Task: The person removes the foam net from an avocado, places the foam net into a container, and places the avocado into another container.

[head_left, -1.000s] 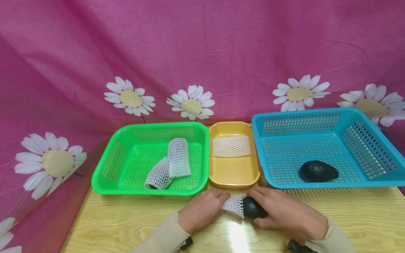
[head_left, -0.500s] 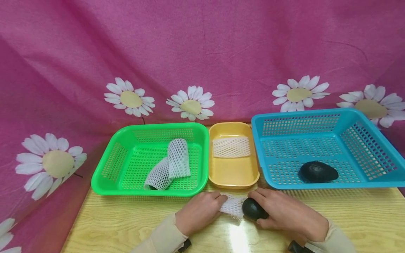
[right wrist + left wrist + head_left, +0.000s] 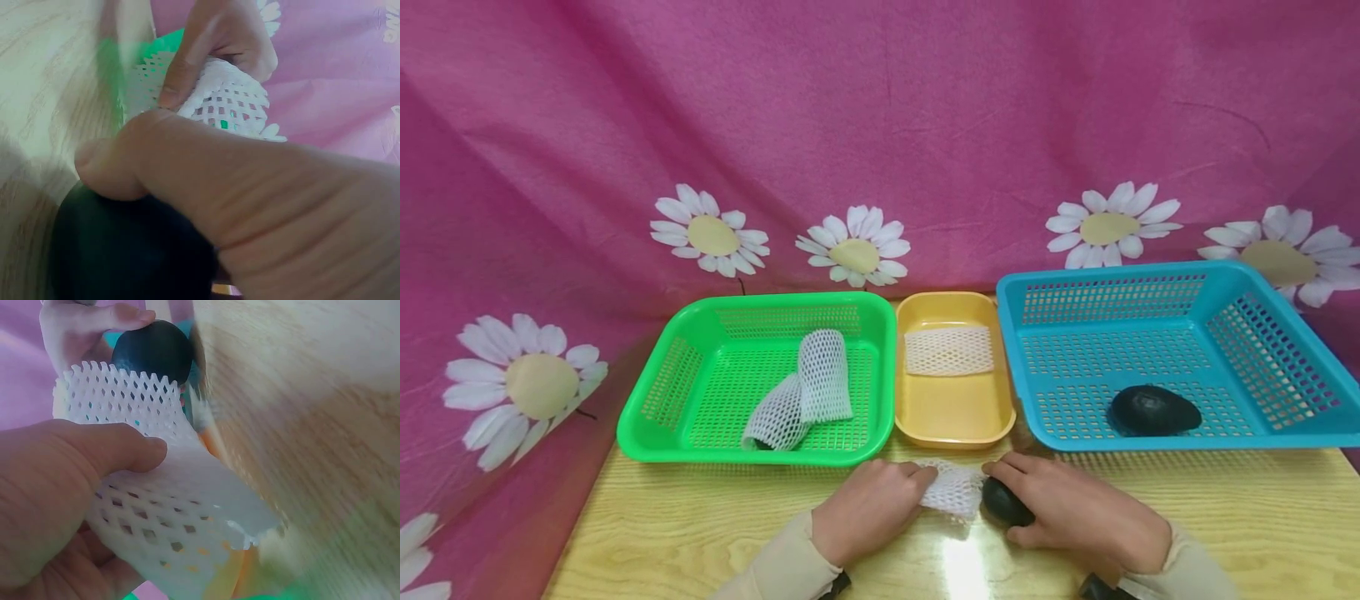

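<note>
Avocado (image 3: pixel 1006 504), bare and dark, sits low over the front of the table (image 3: pixel 700 521), just in front of the gap between the yellow tray (image 3: pixel 955 408) and blue basket (image 3: pixel 1225 442). Right hand (image 3: pixel 1086 508) has its fingers and thumb wrapped round it, probably because something that smooth and round would roll. Left hand (image 3: pixel 872 508) pinches a white foam net (image 3: pixel 953 490), thumb pressed on top; makes sense to me, since it's floppy. The net's end is right beside the fruit, can't tell if they touch.

Containers are side by side within reach, and to my eye they're split by kind: netted stuff in the green basket (image 3: pixel 700 456), loose net in the tray, bare fruit in the blue one.

Counting up: two baskets, one tray, two bare avocados (one held, one in blue (image 3: pixel 1153 410)), four nets: one held, one in the tray (image 3: pixel 949 350), two in green (image 3: pixel 824 375). One of those shows something dark at its end.
</note>
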The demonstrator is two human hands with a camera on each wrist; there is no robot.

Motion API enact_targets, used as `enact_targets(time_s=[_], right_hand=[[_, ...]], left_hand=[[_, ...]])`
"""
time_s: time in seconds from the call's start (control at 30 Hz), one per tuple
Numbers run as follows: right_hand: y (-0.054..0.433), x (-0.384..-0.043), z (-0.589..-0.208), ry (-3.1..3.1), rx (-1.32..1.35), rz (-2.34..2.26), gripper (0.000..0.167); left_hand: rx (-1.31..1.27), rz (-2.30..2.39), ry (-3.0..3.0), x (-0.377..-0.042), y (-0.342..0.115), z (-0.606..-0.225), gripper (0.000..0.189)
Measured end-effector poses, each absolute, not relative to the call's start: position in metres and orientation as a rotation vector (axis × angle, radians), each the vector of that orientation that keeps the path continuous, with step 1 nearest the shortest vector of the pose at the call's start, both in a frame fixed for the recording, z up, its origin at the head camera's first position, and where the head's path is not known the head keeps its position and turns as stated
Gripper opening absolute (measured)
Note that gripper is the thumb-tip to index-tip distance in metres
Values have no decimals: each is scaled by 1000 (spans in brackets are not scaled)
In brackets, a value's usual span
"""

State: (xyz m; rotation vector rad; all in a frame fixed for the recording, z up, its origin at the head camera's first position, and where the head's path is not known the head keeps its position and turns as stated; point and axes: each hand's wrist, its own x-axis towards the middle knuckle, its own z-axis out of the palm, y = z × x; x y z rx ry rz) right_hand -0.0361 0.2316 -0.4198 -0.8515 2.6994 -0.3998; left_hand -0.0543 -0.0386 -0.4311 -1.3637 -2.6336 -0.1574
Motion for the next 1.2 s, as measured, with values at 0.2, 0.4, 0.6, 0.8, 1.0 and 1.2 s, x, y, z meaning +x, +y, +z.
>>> enact_targets(time_s=[0.2,0.4,0.6,0.8,1.0,1.2], right_hand=[[230,-33,-420,2737,-862,-378,62],[227,-31,-425,2798,-970,-386,59],[223,-31,-432,2781,-1017,-418,58],[221,-29,-434,2800,-997,-428,53],[219,-31,-437,2819,-976,-426,48],[220,-32,-441,2847,-1004,-421,47]], left_hand=[[-1368,-144,-2624,-53,-40,-427,5],[-1360,-154,-2628,-53,-40,-420,8],[-1359,-149,-2625,-54,-40,-412,11],[-1344,-157,-2593,-55,-40,-408,10],[-1324,-148,-2553,-57,-41,-402,15],[-1314,-152,-2526,-61,-40,-394,14]])
